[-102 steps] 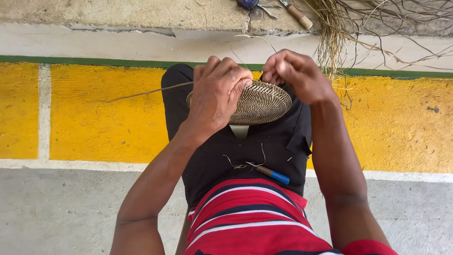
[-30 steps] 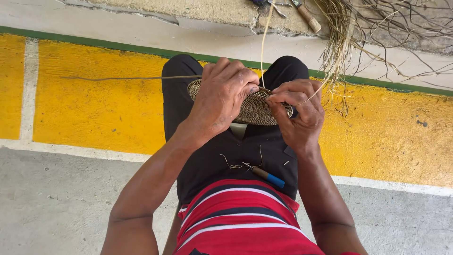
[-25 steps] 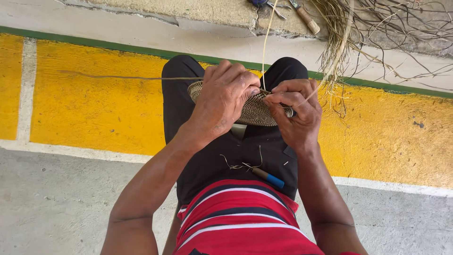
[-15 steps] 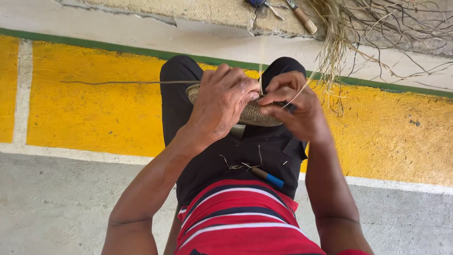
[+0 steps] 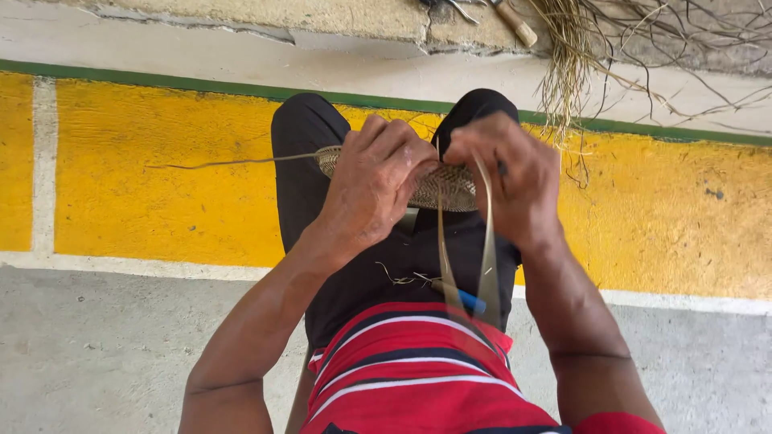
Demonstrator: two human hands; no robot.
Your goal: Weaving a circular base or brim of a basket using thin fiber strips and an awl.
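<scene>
A round coiled woven basket piece (image 5: 450, 186) of tan fibre rests above my knees in black trousers. My left hand (image 5: 371, 183) grips its left side, fingers curled over the top. My right hand (image 5: 511, 175) is closed at its right edge, pinching a long flat fibre strand (image 5: 487, 249) that loops down toward my lap. A thin stiff strand (image 5: 233, 161) sticks out to the left from the weave. A blue-handled tool (image 5: 460, 296) lies on my lap.
A bundle of dry fibres (image 5: 567, 56) and twigs lies on the ledge at the top right, beside a wooden-handled tool (image 5: 515, 20). A yellow painted band with a green line runs across the floor; grey concrete lies below.
My right hand has lifted and drawn the strand out from the weave, so it now hangs in a loop toward my lap. My left hand keeps its hold on the basket piece.
</scene>
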